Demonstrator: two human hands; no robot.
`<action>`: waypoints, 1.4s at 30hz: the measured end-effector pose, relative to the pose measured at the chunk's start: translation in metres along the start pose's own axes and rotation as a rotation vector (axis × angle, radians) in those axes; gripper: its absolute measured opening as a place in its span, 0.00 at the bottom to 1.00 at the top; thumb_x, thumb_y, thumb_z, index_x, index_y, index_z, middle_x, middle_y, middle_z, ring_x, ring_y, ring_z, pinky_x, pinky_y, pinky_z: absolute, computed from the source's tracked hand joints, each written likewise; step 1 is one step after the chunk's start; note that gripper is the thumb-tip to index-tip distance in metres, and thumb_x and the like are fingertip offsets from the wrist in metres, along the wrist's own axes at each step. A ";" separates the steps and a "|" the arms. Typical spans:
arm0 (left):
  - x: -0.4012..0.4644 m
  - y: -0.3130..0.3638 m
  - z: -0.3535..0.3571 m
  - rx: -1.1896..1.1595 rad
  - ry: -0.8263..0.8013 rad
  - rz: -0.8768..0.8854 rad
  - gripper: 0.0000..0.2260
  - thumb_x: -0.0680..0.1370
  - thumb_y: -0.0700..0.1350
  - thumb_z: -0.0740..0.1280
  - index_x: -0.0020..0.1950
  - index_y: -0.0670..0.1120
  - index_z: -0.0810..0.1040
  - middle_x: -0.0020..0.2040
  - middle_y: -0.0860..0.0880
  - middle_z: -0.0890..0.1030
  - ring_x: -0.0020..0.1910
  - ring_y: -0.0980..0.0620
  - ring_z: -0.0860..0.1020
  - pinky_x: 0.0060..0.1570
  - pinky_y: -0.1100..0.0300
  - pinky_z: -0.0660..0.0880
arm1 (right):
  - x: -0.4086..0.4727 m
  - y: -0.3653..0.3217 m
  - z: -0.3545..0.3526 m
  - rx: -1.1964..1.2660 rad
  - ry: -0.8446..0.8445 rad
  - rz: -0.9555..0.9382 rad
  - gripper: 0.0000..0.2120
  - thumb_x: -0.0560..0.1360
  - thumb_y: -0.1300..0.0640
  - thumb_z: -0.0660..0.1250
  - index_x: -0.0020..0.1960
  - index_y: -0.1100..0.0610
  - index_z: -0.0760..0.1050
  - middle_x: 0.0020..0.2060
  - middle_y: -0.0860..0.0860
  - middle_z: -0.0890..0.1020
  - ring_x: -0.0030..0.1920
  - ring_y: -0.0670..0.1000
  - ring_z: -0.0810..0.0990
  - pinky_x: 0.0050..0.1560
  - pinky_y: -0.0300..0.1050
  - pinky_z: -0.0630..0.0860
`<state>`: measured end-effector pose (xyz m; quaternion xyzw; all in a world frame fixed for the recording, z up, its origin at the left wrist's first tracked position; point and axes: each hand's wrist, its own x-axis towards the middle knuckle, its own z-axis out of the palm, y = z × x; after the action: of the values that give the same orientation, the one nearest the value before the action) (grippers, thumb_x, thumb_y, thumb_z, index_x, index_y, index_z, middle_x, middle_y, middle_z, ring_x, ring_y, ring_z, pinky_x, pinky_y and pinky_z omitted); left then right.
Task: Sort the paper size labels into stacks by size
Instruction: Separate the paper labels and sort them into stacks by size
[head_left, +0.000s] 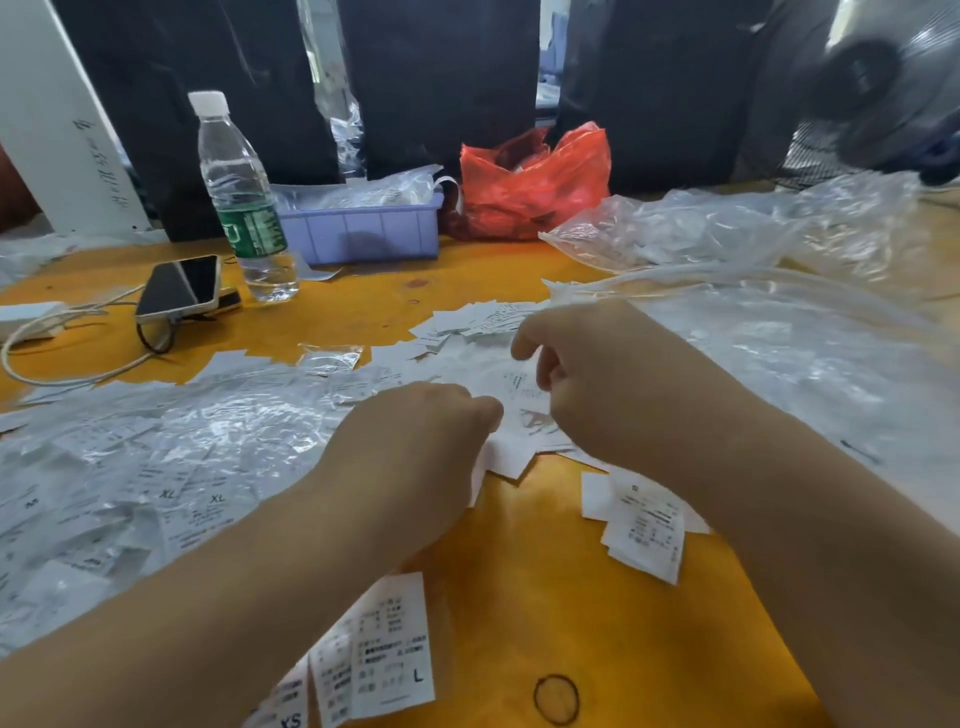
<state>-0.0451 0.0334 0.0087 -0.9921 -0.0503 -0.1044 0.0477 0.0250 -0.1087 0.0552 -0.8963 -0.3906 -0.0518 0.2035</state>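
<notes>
1. Orange table top (519, 597), smooth and matte, fills the near field. A thin black elastic ring (556, 699) lies flat on it at the near edge.
2. Just left of the ring: a small stack of white paper labels (392, 649), top one marked "L"; a label marked "XS" (291, 719) at the frame's bottom edge.
3. Right of centre, another small stack of labels (647, 525), printed side up, partly under the right forearm.
4. Left: crinkled clear plastic bags (156, 467) holding labels, two showing "XL".
5. Mid-table: a loose pile of labels (467, 338), overlapping, unsorted. Both hands are over it.
6. Left hand (415, 431): knuckles up, fingers curled under onto the pile; whether they pinch a label, cannot tell.
7. Right hand (587, 353): fingers bent down, thumb and forefinger close together above a label; actual grip hidden.
8. Right side: large sheets of clear plastic (779, 338), glossy, wrinkled.
9. Farther left: phone (179, 286) propped on a stand, white cable (62, 374), clear water bottle (239, 197) with green wrap, white cap.
10. Back: lilac plastic tray (363, 231) holding clear bags; red plastic bag (535, 182), crumpled.
11. Behind: dark panels (441, 78); a fan (893, 83) top right, blurred.
</notes>
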 end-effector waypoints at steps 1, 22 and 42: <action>0.000 0.002 0.000 0.011 0.006 0.016 0.12 0.76 0.42 0.64 0.58 0.53 0.75 0.51 0.51 0.80 0.46 0.47 0.78 0.44 0.51 0.80 | 0.000 0.002 -0.004 0.009 0.037 0.007 0.18 0.73 0.66 0.60 0.58 0.50 0.77 0.49 0.50 0.79 0.48 0.53 0.78 0.49 0.54 0.79; 0.001 0.027 -0.017 -0.152 0.140 -0.003 0.05 0.79 0.49 0.59 0.47 0.51 0.73 0.41 0.52 0.78 0.41 0.49 0.76 0.39 0.52 0.77 | -0.013 0.051 -0.002 -0.259 -0.187 0.376 0.09 0.73 0.63 0.59 0.50 0.54 0.63 0.41 0.50 0.70 0.45 0.55 0.73 0.39 0.46 0.69; -0.016 0.026 -0.035 -0.493 0.217 0.009 0.06 0.80 0.48 0.61 0.51 0.61 0.70 0.40 0.56 0.81 0.33 0.59 0.76 0.31 0.57 0.76 | -0.013 0.039 -0.014 0.295 0.295 0.034 0.24 0.68 0.72 0.62 0.57 0.50 0.76 0.47 0.47 0.75 0.45 0.44 0.77 0.40 0.32 0.72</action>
<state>-0.0647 0.0021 0.0376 -0.9570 -0.0135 -0.2190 -0.1897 0.0450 -0.1472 0.0523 -0.8460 -0.3448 -0.1213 0.3883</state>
